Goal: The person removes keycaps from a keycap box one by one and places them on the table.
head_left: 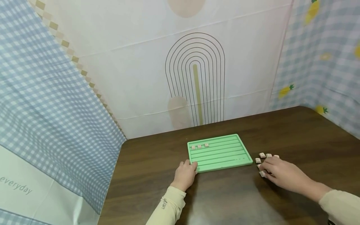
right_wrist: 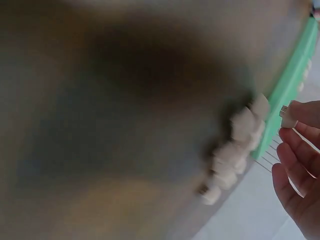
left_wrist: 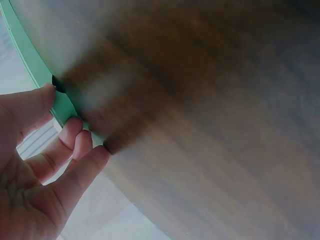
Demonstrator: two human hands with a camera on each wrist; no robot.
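A shallow green tray (head_left: 216, 159) with raised ridges lies on the dark wooden table. Three small pale keycaps (head_left: 199, 146) sit in its back row, toward the left. My left hand (head_left: 184, 175) holds the tray's near left corner, thumb on one edge and fingertips round the other in the left wrist view. To the right of the tray, my right hand (head_left: 287, 173) hovers low over a loose group of keycaps (head_left: 262, 155), hiding part of it. Thumb and index finger pinch one keycap (right_wrist: 288, 119), its underside showing in the right wrist view.
The brown table (head_left: 152, 156) runs up to a printed cloth backdrop (head_left: 140, 78). Blue checked cloth (head_left: 50, 78) hangs along the left side, and more checked cloth (head_left: 317, 68) hangs at the right. The loose keycaps lie close beside the tray's right edge.
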